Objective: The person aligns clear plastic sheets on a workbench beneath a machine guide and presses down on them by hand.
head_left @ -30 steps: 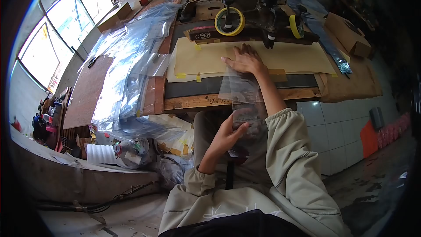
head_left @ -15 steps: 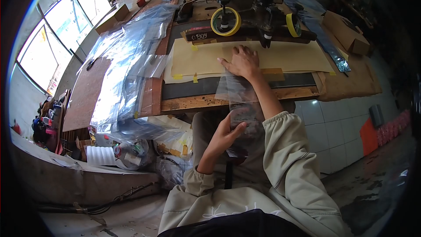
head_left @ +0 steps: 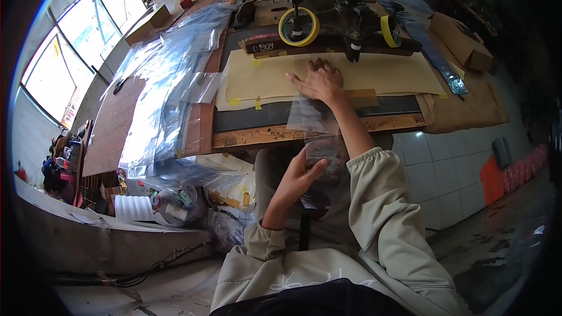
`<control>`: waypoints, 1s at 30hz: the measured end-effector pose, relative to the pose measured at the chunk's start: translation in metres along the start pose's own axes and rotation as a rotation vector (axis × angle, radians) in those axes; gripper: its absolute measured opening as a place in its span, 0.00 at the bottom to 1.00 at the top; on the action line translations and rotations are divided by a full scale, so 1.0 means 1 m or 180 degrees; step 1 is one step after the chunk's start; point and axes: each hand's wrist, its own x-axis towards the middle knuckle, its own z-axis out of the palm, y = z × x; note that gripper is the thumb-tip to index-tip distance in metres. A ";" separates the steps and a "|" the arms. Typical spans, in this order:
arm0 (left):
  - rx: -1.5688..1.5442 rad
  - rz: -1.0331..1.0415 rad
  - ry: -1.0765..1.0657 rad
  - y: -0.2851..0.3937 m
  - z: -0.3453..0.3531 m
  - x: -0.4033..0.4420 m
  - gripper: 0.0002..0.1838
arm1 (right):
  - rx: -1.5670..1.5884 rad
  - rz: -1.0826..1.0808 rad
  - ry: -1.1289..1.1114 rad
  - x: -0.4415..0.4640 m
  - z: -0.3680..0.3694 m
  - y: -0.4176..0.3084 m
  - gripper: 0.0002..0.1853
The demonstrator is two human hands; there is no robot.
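My right hand (head_left: pixel 319 83) lies on the beige card sheet (head_left: pixel 386 73), its fingers spread. Under the heel of that hand, a strip of clear plastic film (head_left: pixel 313 118) reaches over the table's wooden front edge and hangs down towards my lap. Below the edge, my left hand (head_left: pixel 295 180) grips the lower part of this film, thumb on top. The fingers behind the film are partly hidden. Bits of yellow tape (head_left: pixel 258 103) stick to the card's edge.
A dark press (head_left: pixel 339 32) with yellow tape rolls (head_left: pixel 316 26) stands just beyond my right hand. Clear plastic sheets (head_left: pixel 170 99) are piled on the left, with scissors (head_left: pixel 119 86) beside them. A cardboard box (head_left: pixel 459 41) sits at the right.
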 end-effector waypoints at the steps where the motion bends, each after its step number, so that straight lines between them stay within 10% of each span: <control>1: 0.0067 0.0054 0.0006 -0.001 0.000 0.001 0.20 | -0.0011 -0.0003 0.0013 0.000 0.000 0.000 0.48; 30: 0.0156 0.0299 0.0064 0.009 0.005 0.006 0.19 | -0.0011 0.0069 -0.0063 0.004 -0.002 0.000 0.45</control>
